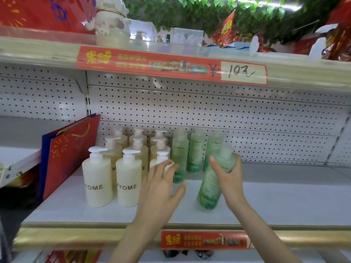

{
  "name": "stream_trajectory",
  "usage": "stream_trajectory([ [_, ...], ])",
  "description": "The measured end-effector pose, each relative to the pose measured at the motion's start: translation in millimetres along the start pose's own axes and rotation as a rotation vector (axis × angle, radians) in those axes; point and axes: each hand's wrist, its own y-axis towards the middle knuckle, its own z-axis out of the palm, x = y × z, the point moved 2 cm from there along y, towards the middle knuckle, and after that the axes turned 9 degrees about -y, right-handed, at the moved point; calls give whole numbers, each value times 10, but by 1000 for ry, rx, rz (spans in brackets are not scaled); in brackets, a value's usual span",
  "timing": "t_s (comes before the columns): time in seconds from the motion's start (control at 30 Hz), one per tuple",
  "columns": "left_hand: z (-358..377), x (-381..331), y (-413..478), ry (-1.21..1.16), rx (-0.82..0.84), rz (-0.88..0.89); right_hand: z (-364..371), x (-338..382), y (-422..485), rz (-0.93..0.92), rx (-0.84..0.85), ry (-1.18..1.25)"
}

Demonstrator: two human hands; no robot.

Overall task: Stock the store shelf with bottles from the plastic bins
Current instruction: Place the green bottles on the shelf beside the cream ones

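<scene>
Fingers (215,165) of right hand (230,175) wrap the green bottle (209,186), tilted, base toward bare shelf (275,202) before 3 standing green bottles (195,152); left hand (161,186) spread, holding nothing.

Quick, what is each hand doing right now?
Left hand: open, fingers touching a cream pump bottle.
Right hand: holding a tilted green bottle.

The left hand (161,186) covers most of a cream pump bottle (162,155), the green bottle (209,188) in the right hand (230,177) is blurred, and its label print cannot be read.
</scene>
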Motion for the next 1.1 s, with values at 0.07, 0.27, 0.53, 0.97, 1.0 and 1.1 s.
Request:
stream_trajectory([
  [0.07, -8, 160, 46, 115, -51, 21, 56, -157, 180, -14, 36, -56],
  [0.27, 148, 351, 92, 214, 110, -43, 302, -546, 449, 9, 79, -106],
  [0.53, 260, 471, 29, 296, 104, 12, 383, -927, 393, 9, 147, -286],
  [0.97, 236, 443, 61, 369, 96, 4, 491, -1212, 582, 52, 297, -584],
  [1.0, 240, 444, 68, 372, 93, 12, 503, -1203, 583, 69, 298, -584],
  [1.1, 232, 447, 82, 397, 93, 15, 531, -1199, 616, 115, 281, -551],
])
